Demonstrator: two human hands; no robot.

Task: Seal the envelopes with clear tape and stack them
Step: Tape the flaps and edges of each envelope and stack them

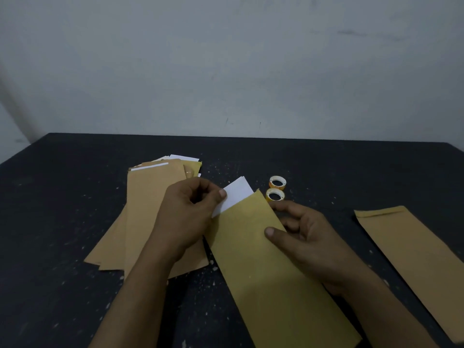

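Dim, cool, flat light, the grey wall (226,59) murky and the dark surface (351,167) swallowing detail. Shadows fall soft and blurry-edged, only the pale rims of the tape rolls (276,177) catching light. Picture's soft and smeary, and the surface's far corners droop with wide-lens bend.

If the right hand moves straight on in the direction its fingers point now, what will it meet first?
Probably the nearer tape roll: the right hand, holding the envelope, points its fingers toward it. Depth is unclear.

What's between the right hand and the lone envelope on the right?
Nothing: in the head view, only bare table separates the right hand from that envelope.
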